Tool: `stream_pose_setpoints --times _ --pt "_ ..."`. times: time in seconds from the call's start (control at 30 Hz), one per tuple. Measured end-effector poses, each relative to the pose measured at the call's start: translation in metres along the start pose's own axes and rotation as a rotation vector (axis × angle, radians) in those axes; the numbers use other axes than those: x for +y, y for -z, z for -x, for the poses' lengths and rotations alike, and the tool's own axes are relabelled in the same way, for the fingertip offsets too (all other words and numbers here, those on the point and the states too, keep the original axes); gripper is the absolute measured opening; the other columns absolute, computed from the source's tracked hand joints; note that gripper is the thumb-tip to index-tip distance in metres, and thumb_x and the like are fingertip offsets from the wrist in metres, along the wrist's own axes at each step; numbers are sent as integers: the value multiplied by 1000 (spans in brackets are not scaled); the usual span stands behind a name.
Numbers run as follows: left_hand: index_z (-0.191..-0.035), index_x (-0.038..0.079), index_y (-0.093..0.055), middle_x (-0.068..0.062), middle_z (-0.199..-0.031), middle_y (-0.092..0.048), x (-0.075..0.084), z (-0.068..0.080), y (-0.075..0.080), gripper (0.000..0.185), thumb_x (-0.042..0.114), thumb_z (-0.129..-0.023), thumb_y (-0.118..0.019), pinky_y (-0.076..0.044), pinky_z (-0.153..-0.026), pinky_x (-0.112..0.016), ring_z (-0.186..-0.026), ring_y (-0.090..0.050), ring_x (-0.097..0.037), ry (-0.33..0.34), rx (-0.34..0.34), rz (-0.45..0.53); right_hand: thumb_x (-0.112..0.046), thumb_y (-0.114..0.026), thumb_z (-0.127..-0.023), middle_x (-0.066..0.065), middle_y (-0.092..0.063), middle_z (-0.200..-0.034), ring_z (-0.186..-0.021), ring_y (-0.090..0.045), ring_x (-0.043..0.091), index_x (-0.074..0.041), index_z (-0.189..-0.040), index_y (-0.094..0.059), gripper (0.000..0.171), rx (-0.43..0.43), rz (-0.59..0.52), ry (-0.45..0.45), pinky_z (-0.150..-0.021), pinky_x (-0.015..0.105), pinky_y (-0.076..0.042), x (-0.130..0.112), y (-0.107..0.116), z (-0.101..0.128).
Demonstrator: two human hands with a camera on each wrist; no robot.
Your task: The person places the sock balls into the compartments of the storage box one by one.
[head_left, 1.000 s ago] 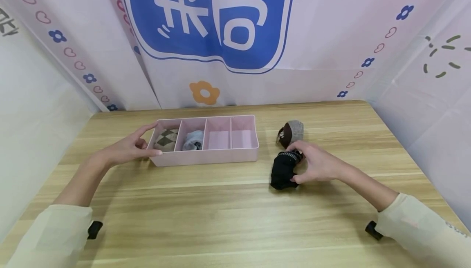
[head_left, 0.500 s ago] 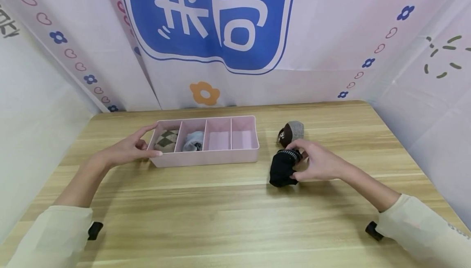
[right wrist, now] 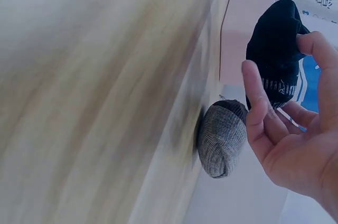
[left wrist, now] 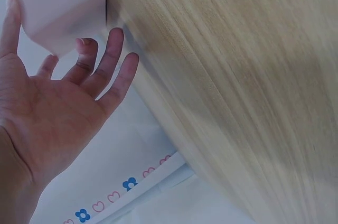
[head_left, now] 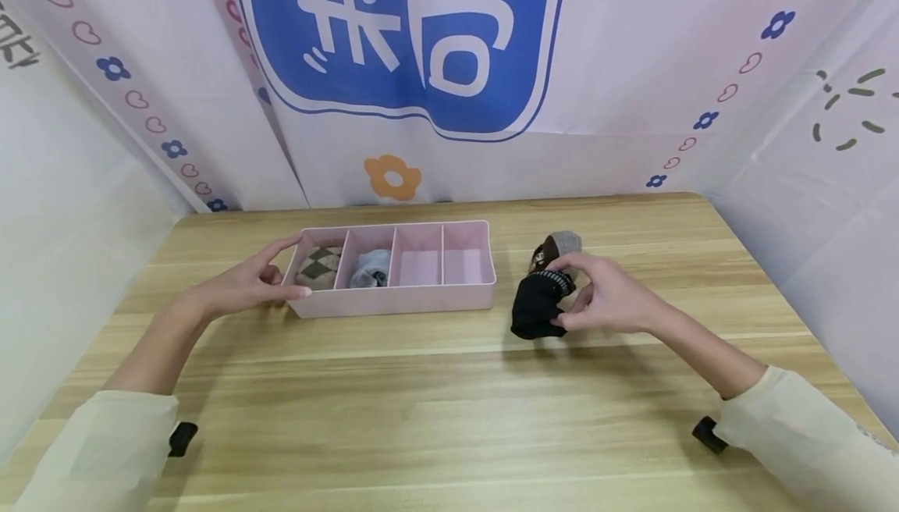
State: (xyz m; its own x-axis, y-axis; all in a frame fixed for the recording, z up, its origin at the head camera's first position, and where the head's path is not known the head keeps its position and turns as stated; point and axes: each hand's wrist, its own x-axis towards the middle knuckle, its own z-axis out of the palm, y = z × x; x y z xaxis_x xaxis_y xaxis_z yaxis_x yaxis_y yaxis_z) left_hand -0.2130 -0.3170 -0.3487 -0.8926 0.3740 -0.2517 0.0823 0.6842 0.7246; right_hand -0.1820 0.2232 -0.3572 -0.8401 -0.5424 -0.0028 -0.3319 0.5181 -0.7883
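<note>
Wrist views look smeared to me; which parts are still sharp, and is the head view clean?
Left wrist: table streaked, left hand sharp. Right wrist: wood blurred, black sock and right hand clear. Head view: sharp, evenly lit.

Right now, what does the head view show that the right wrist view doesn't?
Only the head view shows the left hand touching the pink box's left end, and the argyle sock and pale sock in its two left compartments. Only the right wrist view shows the grey sock ball's ribbed knit close up, resting on the table. Both show the right hand pinching the black sock, with the grey ball beside it.
</note>
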Motion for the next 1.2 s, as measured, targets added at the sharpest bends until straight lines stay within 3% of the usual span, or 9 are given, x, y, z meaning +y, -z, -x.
stream_pose_setpoints --times 0.13,0.23,0.33,0.37,0.47,0.57,0.63,0.97,1.2 --pt "-167 10 -3 -2 -78 -44 0 1 0 99 21 -96 -72 -39 -66 -30 -70 -43 -15 4 0 7 -9 -83 -78 18 -73 -100 -65 -73 22 1 -139 -53 69 7 15 -5 -60 32 -56 -5 0 -4" --pt "-167 10 -3 -2 -78 -45 0 1 0 100 22 -96 -72 -40 -66 -29 -70 -43 -15 3 -1 7 -10 -83 -77 8 -72 -74 -61 -72 26 0 -139 -55 68 17 32 -2 -56 31 -54 -7 -1 -8" --pt "-167 11 -3 -2 -78 -45 -1 0 0 100 22 -96 -72 -40 -66 -29 -70 -44 -15 1 0 3 -10 -84 -77 6 -70 -68 -59 -70 30 -3 -136 -57 65 33 31 9 -53 31 -52 -9 -3 -12" --pt "-167 11 -3 -2 -78 -45 -1 0 0 100 22 -96 -72 -40 -65 -29 -70 -44 -15 1 -1 2 -10 -84 -76 7 -70 -69 -58 -69 30 -3 -135 -58 65 37 26 15 -53 31 -51 -9 -3 -13" --pt "-167 11 -3 -2 -78 -45 -1 -1 0 100 23 -96 -72 -40 -65 -30 -70 -44 -15 3 -2 3 -9 -84 -76 12 -72 -91 -58 -69 27 -3 -134 -59 64 51 12 30 -54 31 -51 -11 -3 -16" --pt "-167 11 -3 -2 -78 -45 -1 -1 0 100 23 -96 -72 -40 -65 -30 -70 -44 -15 7 -2 4 -8 -84 -76 19 -66 -116 -59 -68 20 0 -134 -59 64 58 5 50 -56 31 -52 -13 -3 -19" --pt "-167 11 -3 -2 -78 -45 -1 -1 0 100 24 -96 -72 -40 -65 -30 -69 -44 -15 9 -2 5 -7 -84 -76 21 -62 -123 -59 -68 19 0 -134 -59 64 59 7 54 -56 31 -53 -14 -3 -21" --pt "-167 13 -3 -2 -77 -45 -3 -1 0 99 22 -97 -72 -40 -64 -30 -69 -44 -15 2 -3 11 -5 -83 -75 21 -60 -127 -65 -71 27 1 -134 -60 64 67 7 64 -61 32 -56 -21 -6 -31" --pt "-168 14 -3 -2 -77 -46 -4 -2 0 99 23 -96 -72 -40 -64 -30 -69 -45 -15 5 -4 17 -6 -82 -76 21 -63 -120 -61 -69 20 1 -135 -59 64 65 -9 68 -59 32 -55 -26 -6 -38"
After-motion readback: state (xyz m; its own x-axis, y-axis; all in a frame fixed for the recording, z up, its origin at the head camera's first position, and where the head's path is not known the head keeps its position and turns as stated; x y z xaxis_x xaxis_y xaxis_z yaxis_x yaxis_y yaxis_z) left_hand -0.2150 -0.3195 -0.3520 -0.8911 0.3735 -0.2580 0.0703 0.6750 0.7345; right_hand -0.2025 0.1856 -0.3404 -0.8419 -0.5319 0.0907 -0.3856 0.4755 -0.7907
